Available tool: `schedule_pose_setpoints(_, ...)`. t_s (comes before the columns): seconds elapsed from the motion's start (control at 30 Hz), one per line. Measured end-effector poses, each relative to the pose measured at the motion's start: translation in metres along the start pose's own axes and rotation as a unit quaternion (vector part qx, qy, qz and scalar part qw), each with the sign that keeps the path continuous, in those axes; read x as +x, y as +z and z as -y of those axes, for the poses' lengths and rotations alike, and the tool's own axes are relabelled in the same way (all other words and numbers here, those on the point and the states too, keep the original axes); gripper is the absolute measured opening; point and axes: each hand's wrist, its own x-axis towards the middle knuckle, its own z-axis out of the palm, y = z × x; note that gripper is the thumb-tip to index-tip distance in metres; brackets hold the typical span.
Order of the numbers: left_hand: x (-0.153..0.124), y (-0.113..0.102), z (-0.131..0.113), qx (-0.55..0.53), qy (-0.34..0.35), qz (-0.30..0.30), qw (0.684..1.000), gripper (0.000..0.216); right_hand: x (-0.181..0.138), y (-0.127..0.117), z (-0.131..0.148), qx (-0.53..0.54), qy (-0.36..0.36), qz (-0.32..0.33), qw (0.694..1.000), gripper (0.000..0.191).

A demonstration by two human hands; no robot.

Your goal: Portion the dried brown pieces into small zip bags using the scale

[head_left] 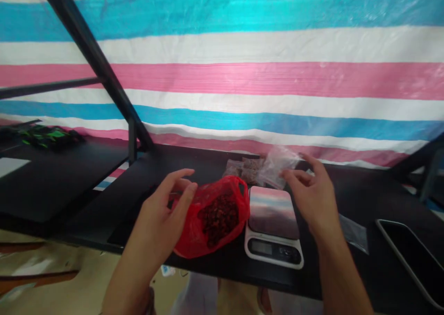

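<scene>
My left hand (164, 211) is beside a red plastic bag (192, 238), its fingers curved and apart with nothing visible between them. The bag's mouth faces up and shows a heap of small dark, dried-looking pieces (220, 215). My right hand (312, 197) grips a clear plastic bag (277, 164) by its right side, between thumb and fingers, above the back of a kitchen scale (274, 213). This scale has a shiny metal plate that carries nothing, and a small display at the front. Behind it lie several small filled clear packets (248, 168), partly covered by the clear bag.
A flat clear bag (354, 231) lies right of the scale, with a smartphone (412, 259) farther right on the black table (347, 278). A black frame bar (100, 65) slants up at left. Striped plastic sheeting (263, 79) hangs behind. A black-and-green object (48, 137) sits far left.
</scene>
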Motion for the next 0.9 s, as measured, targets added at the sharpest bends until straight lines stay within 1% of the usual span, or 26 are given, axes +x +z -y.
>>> schedule_pose_setpoints(0.03,0.001,-0.002,0.002,0.01,-0.008,-0.005,1.0,0.049,0.013,-0.017,-0.014,-0.048,0.032,-0.033,0.998,0.076)
schedule_pose_setpoints(0.07,0.001,-0.003,0.003,0.019,-0.014,-0.007,1.0,0.05,0.025,-0.033,-0.028,-0.109,0.071,-0.06,0.99,0.075)
schedule_pose_setpoints(0.1,0.002,-0.005,0.004,0.027,-0.017,-0.007,0.999,0.05,0.033,-0.048,-0.042,-0.178,0.105,-0.072,0.976,0.07)
schedule_pose_setpoints(0.13,0.003,-0.005,0.005,0.033,-0.019,-0.008,0.999,0.05,0.038,-0.06,-0.055,-0.242,0.123,-0.057,0.961,0.062)
schedule_pose_setpoints(0.17,0.003,-0.006,0.006,0.038,-0.02,-0.008,0.999,0.05,0.04,-0.068,-0.066,-0.291,0.132,-0.052,0.946,0.059)
schedule_pose_setpoints(0.23,0.004,-0.006,0.005,0.044,-0.017,-0.009,0.999,0.05,0.038,-0.073,-0.079,-0.352,0.134,-0.064,0.924,0.064)
schedule_pose_setpoints(0.3,0.003,-0.005,0.004,0.044,-0.015,-0.012,0.999,0.049,0.035,-0.066,-0.08,-0.377,0.108,-0.104,0.914,0.069)
schedule_pose_setpoints(0.33,0.003,-0.005,0.003,0.041,-0.014,-0.013,0.999,0.049,0.034,-0.059,-0.077,-0.383,0.081,-0.119,0.912,0.068)
schedule_pose_setpoints(0.37,0.003,-0.004,0.002,0.038,-0.015,-0.014,0.999,0.049,0.035,-0.051,-0.074,-0.387,0.046,-0.116,0.914,0.064)
schedule_pose_setpoints(0.43,0.002,-0.003,0.0,0.034,-0.017,-0.013,0.999,0.05,0.043,-0.033,-0.066,-0.388,-0.025,-0.064,0.919,0.053)
schedule_pose_setpoints(0.5,0.002,-0.002,-0.001,0.032,-0.016,-0.009,0.999,0.049,0.056,-0.017,-0.062,-0.385,-0.056,0.001,0.921,0.045)
schedule_pose_setpoints(0.53,0.002,-0.002,-0.002,0.032,-0.014,-0.004,0.999,0.049,0.063,-0.011,-0.062,-0.383,-0.056,0.017,0.922,0.044)
schedule_pose_setpoints(0.63,0.001,-0.001,-0.003,0.037,-0.002,0.008,0.999,0.046,0.08,0.0,-0.068,-0.369,-0.034,0.025,0.929,0.038)
schedule_pose_setpoints(0.77,0.0,-0.001,-0.002,0.039,0.011,0.017,0.999,0.043,0.09,0.001,-0.072,-0.315,-0.004,0.043,0.948,0.025)
schedule_pose_setpoints(0.83,0.0,0.0,-0.002,0.035,0.019,0.023,0.999,0.042,0.091,-0.002,-0.067,-0.269,0.004,0.052,0.962,0.025)
schedule_pose_setpoints(0.9,-0.001,0.002,-0.005,0.03,0.032,0.025,0.999,0.039,0.087,-0.005,-0.054,-0.219,0.003,0.065,0.973,0.03)
